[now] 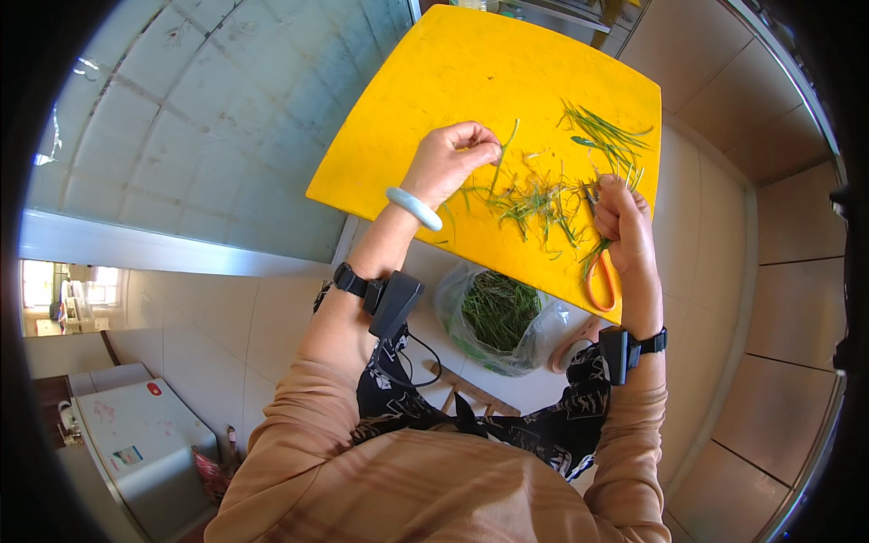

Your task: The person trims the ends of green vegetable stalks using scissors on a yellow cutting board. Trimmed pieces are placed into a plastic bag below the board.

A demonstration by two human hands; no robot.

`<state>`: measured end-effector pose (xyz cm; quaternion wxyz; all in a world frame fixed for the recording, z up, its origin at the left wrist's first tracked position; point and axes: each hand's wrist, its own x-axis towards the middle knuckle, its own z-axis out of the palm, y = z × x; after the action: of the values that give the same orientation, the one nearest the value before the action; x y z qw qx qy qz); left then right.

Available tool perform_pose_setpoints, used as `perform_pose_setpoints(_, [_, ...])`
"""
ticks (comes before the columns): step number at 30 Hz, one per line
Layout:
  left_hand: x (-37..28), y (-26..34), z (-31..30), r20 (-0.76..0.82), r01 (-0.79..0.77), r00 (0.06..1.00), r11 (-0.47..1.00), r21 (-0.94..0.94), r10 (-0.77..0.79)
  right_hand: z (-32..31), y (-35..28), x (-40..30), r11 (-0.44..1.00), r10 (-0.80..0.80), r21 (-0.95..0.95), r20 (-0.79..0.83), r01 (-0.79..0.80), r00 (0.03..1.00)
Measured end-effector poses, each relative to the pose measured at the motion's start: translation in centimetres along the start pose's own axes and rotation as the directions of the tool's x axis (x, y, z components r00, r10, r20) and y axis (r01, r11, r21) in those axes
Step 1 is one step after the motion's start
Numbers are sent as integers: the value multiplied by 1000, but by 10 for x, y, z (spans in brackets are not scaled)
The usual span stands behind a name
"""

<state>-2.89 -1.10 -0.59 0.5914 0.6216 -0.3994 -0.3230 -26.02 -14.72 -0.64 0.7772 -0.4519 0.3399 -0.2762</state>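
Observation:
My left hand (461, 151) pinches a thin green stalk (506, 153) between thumb and fingers above a yellow tabletop (434, 81). My right hand (621, 214) is closed around several green stems near the table's right edge. Scissors with orange handles (600, 282) lie by that hand, partly hidden by it. Between my hands spreads a loose heap of green and pale trimmings (540, 203). Farther back at the right lies a small bunch of long green leafy stalks (601, 129).
Below the table's near edge, a clear plastic bag (451, 298) holds many green stalks (502, 309). A wooden stool (468, 394) shows between my legs. Frosted glass panels (224, 115) stand left, brown cabinet doors (794, 217) right, a white appliance (136, 427) lower left.

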Motion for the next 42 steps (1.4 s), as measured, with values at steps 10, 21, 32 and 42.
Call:
perform_pose_setpoints(10, [-11,20,13,323,366,898,915,-171,-299,31,16,-7,946,-140,-296,3,134,990])
perform_pose_setpoints(21, [-7,-9,35,274,137,958,974,-183,-84,40,24,-9,961,-164,-229,-14,156,986])
perform_pose_setpoints(32, [-14,7,44,298,275,930,945,-177,-215,39,34,-7,776,-463,-470,29,421,886])
perform_pose_setpoints(42, [-15,7,38,347,403,893,852,-333,-287,31,19,-5,933,-327,-224,-207,281,922])
